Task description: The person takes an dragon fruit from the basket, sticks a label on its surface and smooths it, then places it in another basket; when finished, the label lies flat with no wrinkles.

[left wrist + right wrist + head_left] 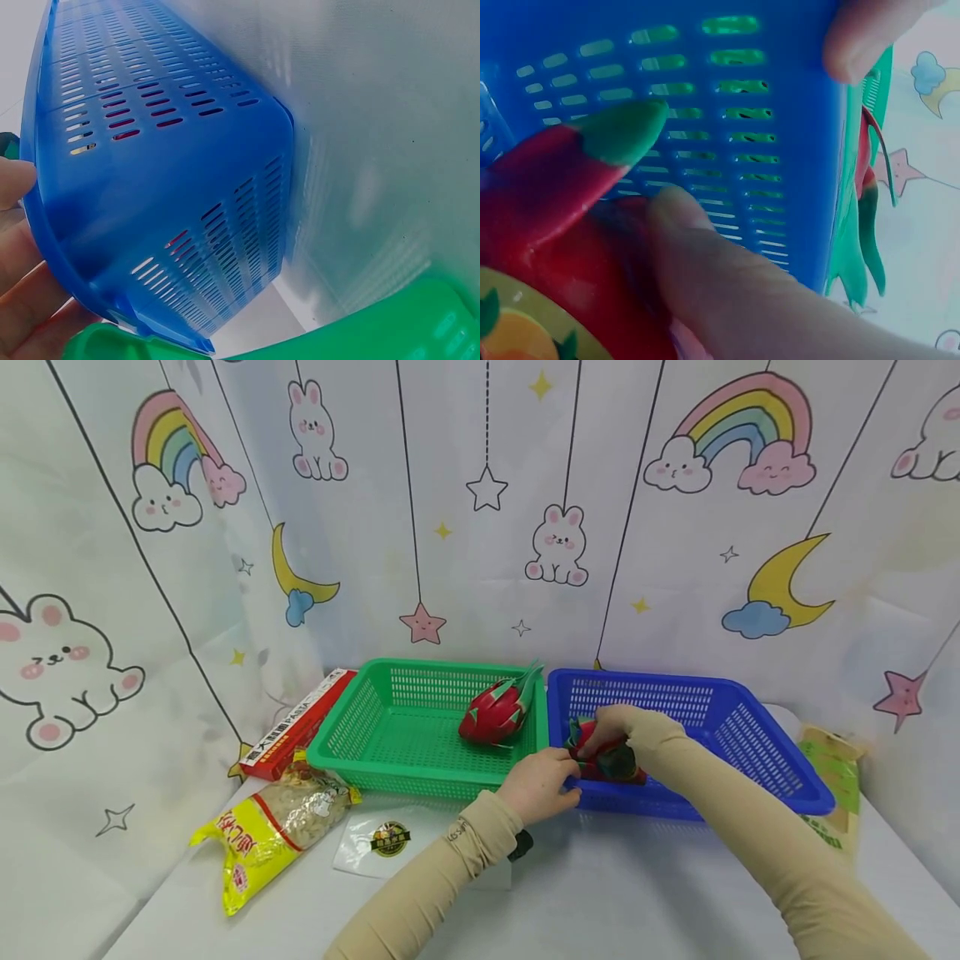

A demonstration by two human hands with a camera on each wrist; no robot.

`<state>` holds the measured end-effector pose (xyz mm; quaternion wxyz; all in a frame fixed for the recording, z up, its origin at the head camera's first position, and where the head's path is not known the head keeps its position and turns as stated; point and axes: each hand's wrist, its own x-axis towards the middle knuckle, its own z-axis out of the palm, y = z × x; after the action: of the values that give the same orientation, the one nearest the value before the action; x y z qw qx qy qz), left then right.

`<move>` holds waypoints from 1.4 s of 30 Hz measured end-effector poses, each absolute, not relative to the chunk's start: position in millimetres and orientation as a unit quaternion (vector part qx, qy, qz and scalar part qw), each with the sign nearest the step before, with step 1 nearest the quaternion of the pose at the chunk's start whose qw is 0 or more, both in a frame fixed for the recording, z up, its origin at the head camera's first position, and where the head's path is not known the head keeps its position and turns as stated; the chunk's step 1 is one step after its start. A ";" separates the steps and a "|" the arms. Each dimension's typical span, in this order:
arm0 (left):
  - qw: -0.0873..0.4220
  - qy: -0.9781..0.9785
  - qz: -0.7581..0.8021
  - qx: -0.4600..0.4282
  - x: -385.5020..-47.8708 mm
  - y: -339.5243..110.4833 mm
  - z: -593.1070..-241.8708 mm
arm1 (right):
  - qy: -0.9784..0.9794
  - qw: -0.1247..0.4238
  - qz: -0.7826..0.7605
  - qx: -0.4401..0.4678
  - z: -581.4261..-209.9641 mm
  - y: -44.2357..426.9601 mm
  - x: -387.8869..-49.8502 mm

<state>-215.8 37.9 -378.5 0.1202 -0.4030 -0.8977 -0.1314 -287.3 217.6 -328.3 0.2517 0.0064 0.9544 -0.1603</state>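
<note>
In the blue basket (757, 777), my right hand (626, 731) grips a red dragon fruit (551, 217) with green-tipped scales and a round sticker. The right wrist view shows a digit pressed along its skin, close to the slotted wall. Part of the fruit is hidden under the hand. My left hand (538, 785) holds the basket's near left corner, its fingers (34, 300) at the rim in the left wrist view. Left of that corner stands a green basket (420, 772), where another dragon fruit (491, 714) leans against the right wall.
A red pasta box (300, 722) lies left of the green basket. A yellow and clear food bag (281, 827) rests in front of it. A white packet with a round logo (420, 847) lies near the middle. Behind the blue basket's right end is a green package (836, 781).
</note>
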 end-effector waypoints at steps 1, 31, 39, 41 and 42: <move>0.120 -0.898 -0.131 -0.403 -215.6 38.1 -378.7 | 0.955 0.250 -0.159 0.006 -327.8 217.9 -287.2; 0.053 -0.905 -0.064 -0.417 -211.4 34.6 -357.5 | 0.977 0.177 -0.100 -0.069 -296.1 214.0 -272.7; 0.054 -0.903 -0.065 -0.421 -212.7 33.9 -353.1 | 0.972 0.192 -0.130 -0.052 -287.7 213.9 -261.8; 0.060 -0.903 -0.068 -0.419 -213.2 32.6 -349.9 | 0.972 0.191 -0.129 -0.051 -285.0 212.5 -258.6; 0.063 -0.904 -0.069 -0.417 -213.2 31.4 -348.0 | 0.972 0.190 -0.128 -0.051 -283.9 212.0 -257.2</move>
<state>-213.2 31.4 -348.0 0.0627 -0.4172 -0.9041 -0.0685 -257.2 212.0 -283.9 0.1895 -0.0507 0.9721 -0.1285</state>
